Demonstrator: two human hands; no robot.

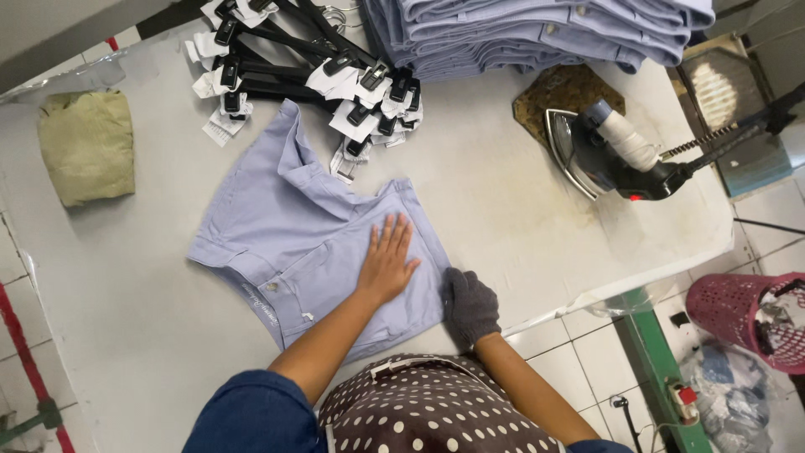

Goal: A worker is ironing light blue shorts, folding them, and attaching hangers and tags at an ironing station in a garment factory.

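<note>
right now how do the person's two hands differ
The left hand is bare; the right hand wears a dark grey glove. The left hand lies flat with fingers spread on the light blue shorts; the right hand rests at their edge, fingers together. Both press down on the ironing table.

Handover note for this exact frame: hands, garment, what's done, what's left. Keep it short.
Left hand: bare, flat, pressing on the light blue shorts.
Right hand: in a dark glove, at the shorts' near right edge by the table edge.
Shorts lie spread on the table, not hung.
Iron parked on its pad, untouched.
Clip hangers piled beyond the shorts; folded stack at the far side.
Left: these shorts aren't on the stack or a hanger.
</note>
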